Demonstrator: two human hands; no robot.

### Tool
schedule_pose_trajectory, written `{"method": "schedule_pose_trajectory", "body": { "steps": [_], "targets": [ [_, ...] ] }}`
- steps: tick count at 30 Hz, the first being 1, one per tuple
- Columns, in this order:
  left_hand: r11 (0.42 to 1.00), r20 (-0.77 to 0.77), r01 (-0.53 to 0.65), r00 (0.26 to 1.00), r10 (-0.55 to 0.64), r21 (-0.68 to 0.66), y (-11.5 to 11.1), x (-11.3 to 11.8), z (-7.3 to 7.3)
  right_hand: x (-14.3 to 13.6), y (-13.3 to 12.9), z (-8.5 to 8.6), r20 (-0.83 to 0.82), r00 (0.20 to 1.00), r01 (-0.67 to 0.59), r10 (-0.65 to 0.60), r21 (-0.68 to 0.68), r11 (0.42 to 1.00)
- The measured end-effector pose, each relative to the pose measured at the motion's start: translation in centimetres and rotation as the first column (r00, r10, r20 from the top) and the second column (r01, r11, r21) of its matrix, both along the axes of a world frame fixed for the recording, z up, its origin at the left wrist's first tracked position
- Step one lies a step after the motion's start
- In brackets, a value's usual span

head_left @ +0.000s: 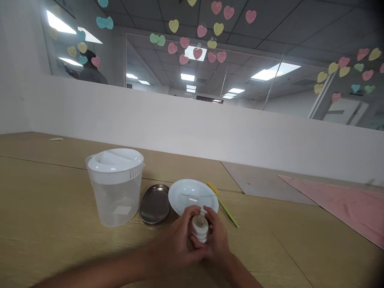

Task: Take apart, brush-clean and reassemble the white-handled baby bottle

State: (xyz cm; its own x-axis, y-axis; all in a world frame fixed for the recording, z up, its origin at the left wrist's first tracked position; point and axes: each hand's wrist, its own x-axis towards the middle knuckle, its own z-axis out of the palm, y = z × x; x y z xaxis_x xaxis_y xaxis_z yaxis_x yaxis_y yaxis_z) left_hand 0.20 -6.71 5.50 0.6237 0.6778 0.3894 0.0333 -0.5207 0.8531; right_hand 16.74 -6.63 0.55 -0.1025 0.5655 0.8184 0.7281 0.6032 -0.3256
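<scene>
A small white bottle [200, 235] with a clear nozzle-like top is held between my two hands, its top facing up. From the left, my left hand [181, 236] has its fingers wrapped round the bottle. On the other side, my right hand [218, 236] also closes on it, fingertips near the clear top. Just behind the hands stands a white bowl [177, 196], partly covered by my fingers. A thin, straight, rod-like piece [207, 195] lies across the bowl, and something clear shows inside it.
A clear pitcher [115, 196] with a white lid stands at the left. Beside it is an oval metal tray [154, 204]. Right of the bowl lies a green stick with a yellow end [223, 206]. A pink sheet [345, 208] covers the far right. A white wall [180, 124] with windows rises behind.
</scene>
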Motion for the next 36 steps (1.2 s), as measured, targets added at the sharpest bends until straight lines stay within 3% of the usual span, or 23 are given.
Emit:
{"method": "schedule_pose_trajectory", "body": {
  "steps": [5, 9, 15, 21, 25, 30, 36],
  "targets": [
    [0.984, -0.043, -0.176, 0.984, 0.176, -0.001, 0.0, 0.2, -0.7, 0.0, 0.0, -0.3, -0.021, 1.0, 0.012, -0.013, -0.065, 0.998],
    [0.967, -0.072, -0.249, 0.965, 0.252, 0.057, 0.2, 0.2, -1.0, -0.1, -0.1, 0.4, -0.015, 0.999, 0.041, -0.042, -0.025, 0.999],
    [0.99, -0.066, -0.133, 0.989, 0.136, 0.044, 0.6, -0.1, -1.6, 0.0, -0.1, 0.7, -0.017, 0.999, 0.051, -0.051, -0.031, 0.998],
    [0.958, -0.057, -0.259, 0.962, 0.268, 0.126, 0.1, 0.2, -1.5, 0.1, -0.2, 0.8, 0.008, 0.997, 0.073, -0.073, -0.015, 0.997],
    [0.958, -0.017, -0.214, 0.975, 0.222, 0.192, 0.2, 0.3, -1.9, 0.1, -0.2, 0.9, 0.022, 0.996, 0.085, -0.084, -0.055, 0.995],
    [0.986, -0.077, -0.114, 0.989, 0.124, 0.125, 0.5, 0.1, -1.7, 0.3, -0.2, 0.9, 0.04, 0.999, 0.015, -0.013, -0.05, 0.999],
    [0.97, -0.046, -0.185, 0.98, 0.194, 0.158, 0.4, 0.1, -1.8, 0.3, -0.1, 0.8, 0.03, 0.999, 0.024, -0.023, -0.034, 0.999]
  ]
}}
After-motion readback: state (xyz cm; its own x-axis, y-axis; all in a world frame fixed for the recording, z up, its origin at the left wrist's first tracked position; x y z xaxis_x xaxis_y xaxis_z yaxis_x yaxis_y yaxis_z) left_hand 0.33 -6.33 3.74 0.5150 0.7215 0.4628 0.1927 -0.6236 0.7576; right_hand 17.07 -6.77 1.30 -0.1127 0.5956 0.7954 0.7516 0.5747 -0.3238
